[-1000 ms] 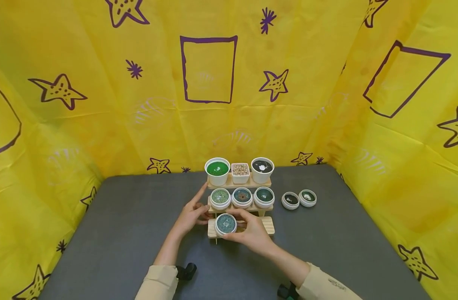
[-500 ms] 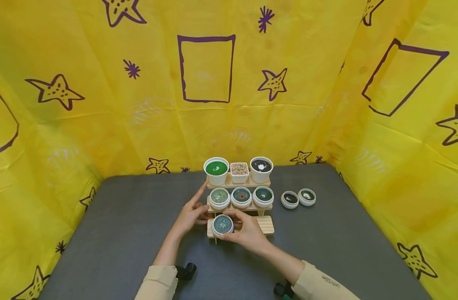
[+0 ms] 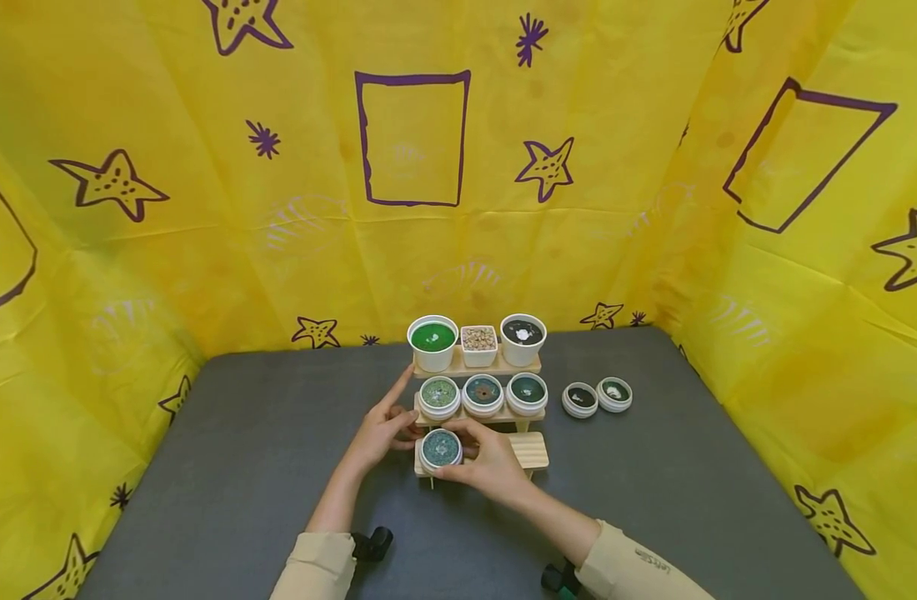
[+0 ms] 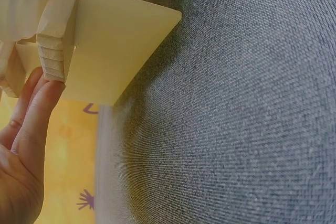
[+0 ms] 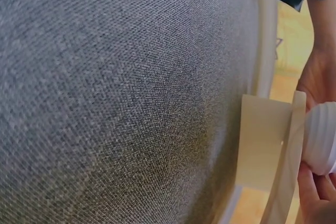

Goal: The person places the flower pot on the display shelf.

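Note:
A three-step wooden display rack (image 3: 529,450) stands on the grey table. On its bottom step, at the left end, is a small white ribbed bowl (image 3: 440,450) with speckled blue-green contents. My right hand (image 3: 496,467) grips this bowl between thumb and fingers; the right wrist view shows its ribbed side (image 5: 321,135) above the board. At the rack's left side, my left hand (image 3: 383,429) touches the board ends with fairly straight fingers, its index finger reaching toward the top step. Fingertips (image 4: 52,88) press against a board end in the left wrist view.
Three similar bowls (image 3: 483,395) fill the middle step. Above them stand a green-filled cup (image 3: 433,357), a square dish of light bits (image 3: 479,343) and a dark-filled cup (image 3: 523,343). Two small bowls (image 3: 580,401) sit on the table right of the rack. Yellow cloth (image 3: 308,275) surrounds the table.
My right hand has shifted the blue-green bowl a little left along the bottom step, to its left end. My left hand stays at the rack's side.

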`<state>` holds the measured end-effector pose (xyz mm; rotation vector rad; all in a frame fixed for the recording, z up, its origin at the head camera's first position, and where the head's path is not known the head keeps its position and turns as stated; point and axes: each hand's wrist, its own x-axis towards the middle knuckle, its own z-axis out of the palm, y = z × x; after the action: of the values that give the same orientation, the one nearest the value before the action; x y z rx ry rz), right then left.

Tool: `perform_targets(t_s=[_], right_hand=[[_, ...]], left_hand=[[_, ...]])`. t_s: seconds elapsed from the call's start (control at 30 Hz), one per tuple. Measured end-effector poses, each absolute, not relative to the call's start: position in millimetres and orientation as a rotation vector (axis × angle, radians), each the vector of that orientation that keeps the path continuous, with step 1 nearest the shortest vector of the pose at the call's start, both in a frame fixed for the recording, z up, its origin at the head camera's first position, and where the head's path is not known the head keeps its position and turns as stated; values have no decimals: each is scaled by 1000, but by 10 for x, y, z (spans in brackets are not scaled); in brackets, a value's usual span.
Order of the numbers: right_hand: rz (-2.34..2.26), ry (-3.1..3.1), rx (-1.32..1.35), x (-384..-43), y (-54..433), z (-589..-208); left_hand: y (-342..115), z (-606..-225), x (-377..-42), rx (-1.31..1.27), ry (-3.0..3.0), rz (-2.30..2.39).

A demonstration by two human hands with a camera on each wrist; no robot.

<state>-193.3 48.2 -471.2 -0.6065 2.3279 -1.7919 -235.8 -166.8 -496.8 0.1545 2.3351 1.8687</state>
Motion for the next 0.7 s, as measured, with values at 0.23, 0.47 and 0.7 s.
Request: perform_targets(t_s=[0.23,0.47,0.7], right_hand=[[-1769,2341,-610,-1948,470,-4724],[-1788,2357,-634,-2037,474,-4935],[-1805,2334,-665,-2041,497,-4966]], left_hand=[[-1662,-4962,-2356,141,2332,1875],[-1665,-4959,-2356,137,2332,1876],[-1653,-4960,-2354,141,2322,1877]])
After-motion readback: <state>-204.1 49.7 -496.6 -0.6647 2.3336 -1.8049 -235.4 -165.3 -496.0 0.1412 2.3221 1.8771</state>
